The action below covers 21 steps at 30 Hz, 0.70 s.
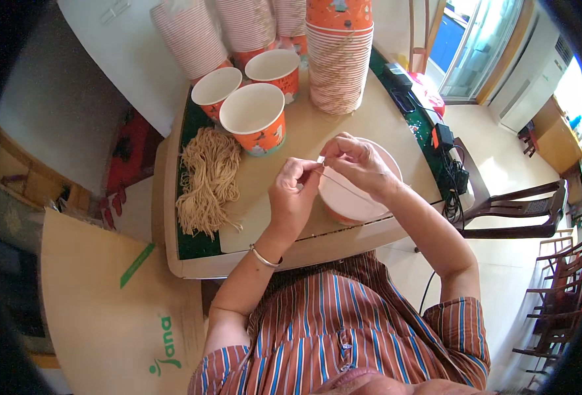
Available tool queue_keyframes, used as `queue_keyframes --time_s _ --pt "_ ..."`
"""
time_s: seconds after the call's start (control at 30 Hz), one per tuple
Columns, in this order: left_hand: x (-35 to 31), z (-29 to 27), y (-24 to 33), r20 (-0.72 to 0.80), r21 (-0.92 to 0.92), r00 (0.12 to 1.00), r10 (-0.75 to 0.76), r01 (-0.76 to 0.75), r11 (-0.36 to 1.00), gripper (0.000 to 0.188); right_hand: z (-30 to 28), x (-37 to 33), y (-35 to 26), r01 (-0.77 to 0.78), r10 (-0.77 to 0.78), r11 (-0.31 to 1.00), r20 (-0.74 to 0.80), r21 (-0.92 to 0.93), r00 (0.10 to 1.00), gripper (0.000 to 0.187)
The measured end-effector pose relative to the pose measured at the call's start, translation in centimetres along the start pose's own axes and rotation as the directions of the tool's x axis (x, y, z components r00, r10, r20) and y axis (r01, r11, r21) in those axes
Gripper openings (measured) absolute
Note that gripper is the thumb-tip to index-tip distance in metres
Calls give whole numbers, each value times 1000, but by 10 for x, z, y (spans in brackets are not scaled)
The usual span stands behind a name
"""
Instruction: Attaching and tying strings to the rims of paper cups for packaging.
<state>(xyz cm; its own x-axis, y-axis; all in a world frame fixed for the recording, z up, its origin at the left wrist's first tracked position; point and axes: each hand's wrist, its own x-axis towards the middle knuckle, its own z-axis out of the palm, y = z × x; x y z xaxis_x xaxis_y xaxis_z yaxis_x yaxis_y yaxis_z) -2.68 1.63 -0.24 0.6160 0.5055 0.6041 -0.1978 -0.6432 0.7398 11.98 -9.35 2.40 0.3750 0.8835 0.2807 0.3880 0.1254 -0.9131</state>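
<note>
My left hand [293, 196] and my right hand [360, 164] meet over the left rim of an open paper bucket [389, 158], white inside, near the table's front edge. Both hands are closed, with thumbs and fingers pinched together around a thin beige string [335, 179]. Part of the string stretches across the bucket's mouth below my right hand. A tiny white bit shows at the fingertips; I cannot make out what it is. Left of my hands lies a loose bundle of beige strings [206, 181].
Three orange paper buckets [254, 108] stand behind the string bundle. A tall stack of nested buckets [338, 66] rises at the back, beside several bagged stacks [189, 39]. Black cables and adapters [454, 181] line the table's right edge, near a dark chair [518, 210]. Cardboard [106, 283] stands at left.
</note>
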Motion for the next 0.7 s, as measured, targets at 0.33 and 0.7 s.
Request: queue_keyframes --time_s 0.33,0.7 --pt "5 -7 3 118 -77 978 -170 179 981 11 4 -2 -8 55 -62 989 -42 -140 997 9" --pt "7 -7 -5 127 -75 979 -162 172 982 8 -11 -31 -27 -185 261 921 190 -342 947 26"
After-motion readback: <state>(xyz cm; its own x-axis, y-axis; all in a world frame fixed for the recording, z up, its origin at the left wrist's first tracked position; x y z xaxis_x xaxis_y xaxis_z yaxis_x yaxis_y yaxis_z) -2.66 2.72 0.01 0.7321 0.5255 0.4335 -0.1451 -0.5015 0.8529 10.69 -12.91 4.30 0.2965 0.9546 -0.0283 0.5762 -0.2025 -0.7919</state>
